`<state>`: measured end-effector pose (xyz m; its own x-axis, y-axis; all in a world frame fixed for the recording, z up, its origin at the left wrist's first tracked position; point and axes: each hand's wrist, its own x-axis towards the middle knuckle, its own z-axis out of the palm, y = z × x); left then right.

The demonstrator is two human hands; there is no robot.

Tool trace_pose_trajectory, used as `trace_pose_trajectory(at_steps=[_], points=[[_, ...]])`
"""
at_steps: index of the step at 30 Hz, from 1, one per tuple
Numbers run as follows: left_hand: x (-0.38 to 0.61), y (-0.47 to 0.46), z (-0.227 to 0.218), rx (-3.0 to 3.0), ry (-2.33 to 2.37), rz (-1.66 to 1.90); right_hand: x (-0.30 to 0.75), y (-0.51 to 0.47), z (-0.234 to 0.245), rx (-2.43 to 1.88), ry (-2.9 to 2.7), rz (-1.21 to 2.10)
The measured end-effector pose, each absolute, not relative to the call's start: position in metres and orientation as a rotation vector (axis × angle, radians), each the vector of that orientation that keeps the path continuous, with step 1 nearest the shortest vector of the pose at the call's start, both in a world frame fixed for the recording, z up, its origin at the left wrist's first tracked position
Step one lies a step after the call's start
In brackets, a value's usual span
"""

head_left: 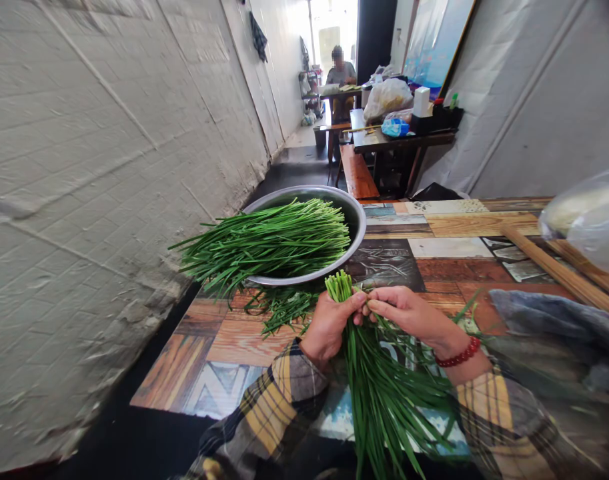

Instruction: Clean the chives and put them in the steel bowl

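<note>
My left hand (330,325) is closed round a bunch of green chives (379,393) near its cut ends, which point up and away from me. My right hand (409,313), with a red bead bracelet on the wrist, pinches the same bunch just right of the left thumb. The chive leaves trail toward me over the patterned wooden table (449,248). Just beyond my hands stands a metal bowl (357,213) with a thick pile of chives (269,243) lying across it, tips hanging over its left rim. Loose chive scraps (284,308) lie between bowl and left hand.
A white tiled wall (94,167) runs along the left. A plastic bag (589,217), wooden sticks (554,267) and a grey cloth (549,317) sit at the right. Farther back are a table with bags and boxes (401,123), a bench (357,175) and a seated person (340,70).
</note>
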<state>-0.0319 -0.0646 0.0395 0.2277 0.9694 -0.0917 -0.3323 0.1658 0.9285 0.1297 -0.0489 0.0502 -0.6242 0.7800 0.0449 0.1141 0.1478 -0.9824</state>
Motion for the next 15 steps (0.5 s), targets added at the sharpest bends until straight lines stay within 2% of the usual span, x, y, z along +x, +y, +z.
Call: trace_pose_trajectory(at_steps=[15], points=[[-0.0291,-0.0626,0.0385,0.935,0.951,1.162,0.1325,-0.0473,0.0473,-0.929,-1.713,1.567]])
